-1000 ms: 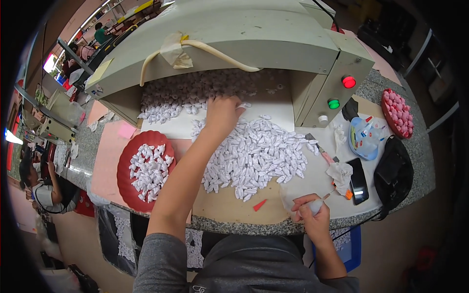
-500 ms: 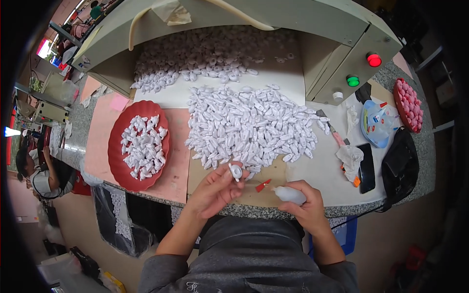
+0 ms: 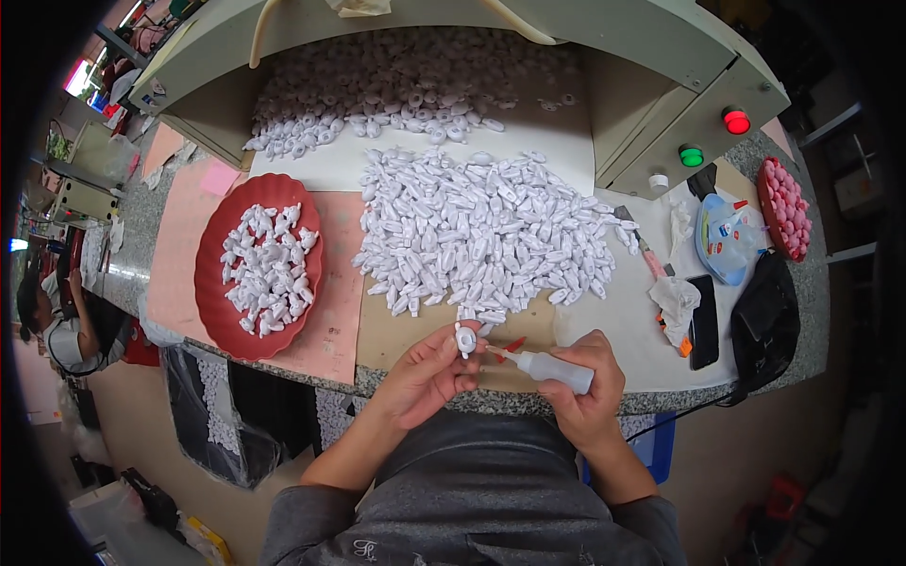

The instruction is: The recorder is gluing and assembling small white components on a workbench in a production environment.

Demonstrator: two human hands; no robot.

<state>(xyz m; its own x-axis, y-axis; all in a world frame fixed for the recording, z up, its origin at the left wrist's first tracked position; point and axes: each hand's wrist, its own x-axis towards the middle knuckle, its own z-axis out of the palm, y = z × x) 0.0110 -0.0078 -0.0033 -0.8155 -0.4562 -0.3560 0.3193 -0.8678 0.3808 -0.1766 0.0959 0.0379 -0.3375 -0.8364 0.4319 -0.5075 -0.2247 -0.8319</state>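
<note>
Between the thumb and fingers of my left hand [image 3: 423, 380] is a small white plastic piece [image 3: 465, 341] with a round hole. My right hand [image 3: 593, 389] is wrapped round a translucent squeeze bottle [image 3: 559, 371]. Its thin nozzle points left and comes close to the white piece; whether they touch I cannot tell. Just beyond the nozzle a small red object [image 3: 512, 346] lies on the brown board. A wide heap of long white plastic pieces [image 3: 481, 226] spreads in front of both hands.
At the left stands a red scalloped dish [image 3: 209, 292] with white pieces. A grey machine housing [image 3: 651, 113] with red and green buttons arches over more white pieces. On the right are a phone [image 3: 704, 323], a blue-rimmed container [image 3: 722, 241], a black bag [image 3: 769, 316] and a red bowl of pink pieces [image 3: 786, 208].
My right hand has tilted the squeeze bottle, bringing its nozzle up to the white piece. My left hand still pinches that piece, now slightly further right. The whole view has shifted a little.
</note>
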